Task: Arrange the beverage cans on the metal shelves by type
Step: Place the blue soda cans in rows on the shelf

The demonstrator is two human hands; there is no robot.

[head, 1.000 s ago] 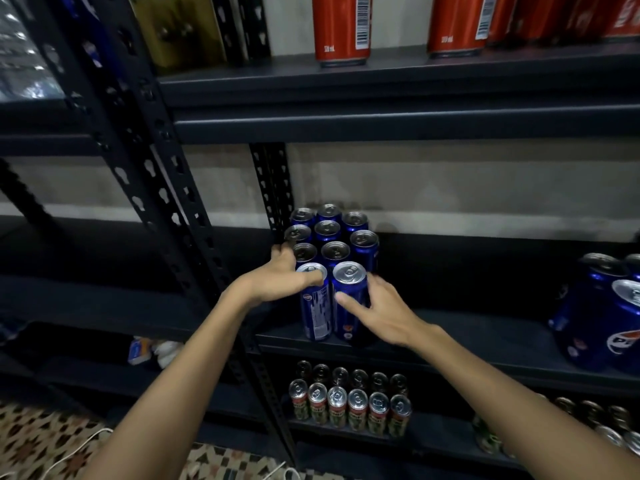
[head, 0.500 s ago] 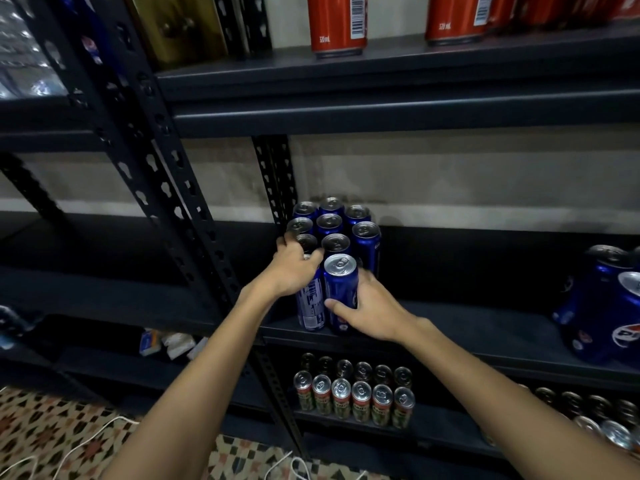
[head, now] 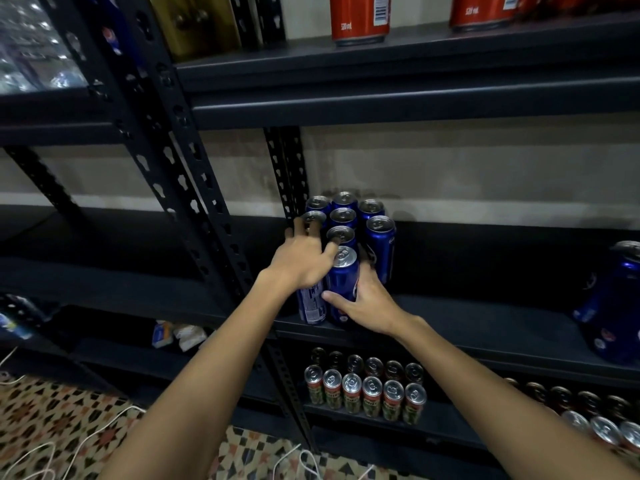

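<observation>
A: What lies nearest?
B: A patterned tile floor (head: 52, 424) with white cables (head: 104, 427) across it; above it, on the bottom dark shelf board (head: 363, 426), a block of small red-and-green cans with silver tops (head: 363, 389), and more silver-topped cans (head: 595, 424) at the right edge.

A: And the hands?
B: Both reach to the middle black metal shelf (head: 485, 323); the right hand (head: 367, 306) is wrapped round the front tall blue can with a silver lid (head: 341, 282), thumb across its front, fingers behind it; that can stands upright at the shelf's front edge.

A: The left?
B: The left hand (head: 301, 261) lies over the top of a neighbouring blue can with a printed label (head: 311, 303), just beside the first; its fingers are spread and reach onto the lids behind; whether it grips that can, I cannot tell.

A: Further back?
B: A cluster of upright blue cans (head: 349, 220) against the rear post; more large blue cans (head: 613, 306) far right; red cans (head: 360, 19) on the top shelf.
</observation>
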